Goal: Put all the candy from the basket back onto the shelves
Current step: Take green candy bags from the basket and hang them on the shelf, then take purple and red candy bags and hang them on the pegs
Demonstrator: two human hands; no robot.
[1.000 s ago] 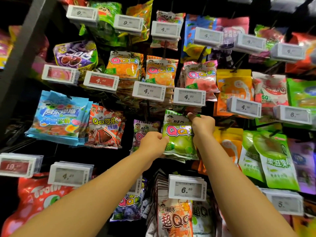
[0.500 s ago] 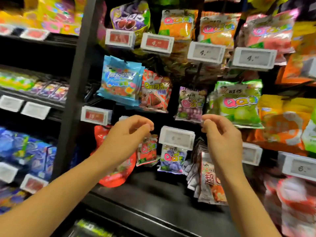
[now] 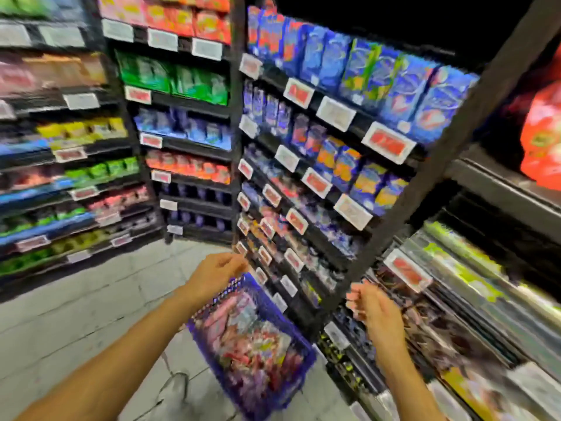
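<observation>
A pale grey tiled floor (image 3: 76,311) fills the near left. Blurred white and red price tags (image 3: 388,146) line the rack edges on the right. A dark upright post (image 3: 473,123) slants across the right side. Far right, beyond it, sits a large red-orange bag (image 3: 543,138).

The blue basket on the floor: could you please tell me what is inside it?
The blue basket holds a heap of candy packets, mostly pink, red and purple. Motion blur hides their labels, and the top packets cover whatever lies beneath.
</observation>
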